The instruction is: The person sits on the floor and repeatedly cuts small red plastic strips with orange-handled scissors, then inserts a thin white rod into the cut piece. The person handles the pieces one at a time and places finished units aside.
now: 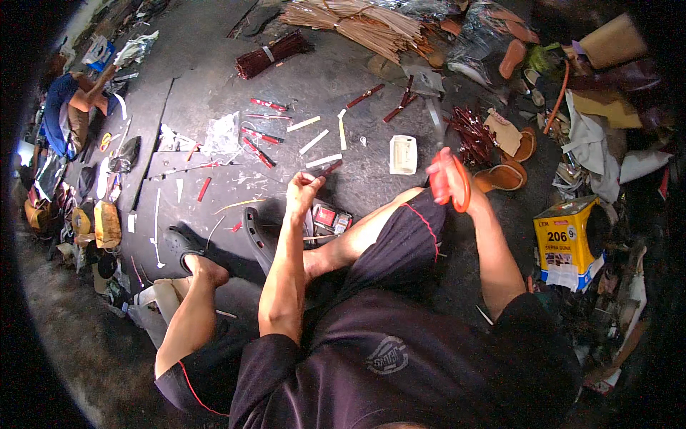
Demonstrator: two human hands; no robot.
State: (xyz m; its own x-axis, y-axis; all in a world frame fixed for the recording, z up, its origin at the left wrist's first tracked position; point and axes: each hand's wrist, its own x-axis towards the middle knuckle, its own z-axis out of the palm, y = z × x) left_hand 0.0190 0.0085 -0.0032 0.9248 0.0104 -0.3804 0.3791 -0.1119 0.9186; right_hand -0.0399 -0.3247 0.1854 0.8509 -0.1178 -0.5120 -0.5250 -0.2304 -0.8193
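Gripping a short dark red strip (331,169) between thumb and fingertips, the left hand (304,190) hangs over the middle of the floor (371,204), with the strip's free end pointing up and to the right. Well apart from it, the right hand (446,174) is wrapped round the orange-red handles of a pair of scissors (464,180), in front of the right knee; I cannot tell whether the blades are parted.

Between the hands and a little farther off sits a white tray (403,155). Several pale strips (314,141) lie scattered beyond the left hand, and more red pieces (261,135) lie to the left of them. Just beyond the scissors is a loose heap of dark red strips (471,136), with brown sandals (502,176) close by. A tied dark red bundle (274,54) and a larger bundle of pale sticks (357,25) lie at the far side. Near the left hand, beside the person's leg, is a small box (331,219) with red contents. A yellow can (568,239) stands at the right, and another person (78,107) sits bent over at the far left.
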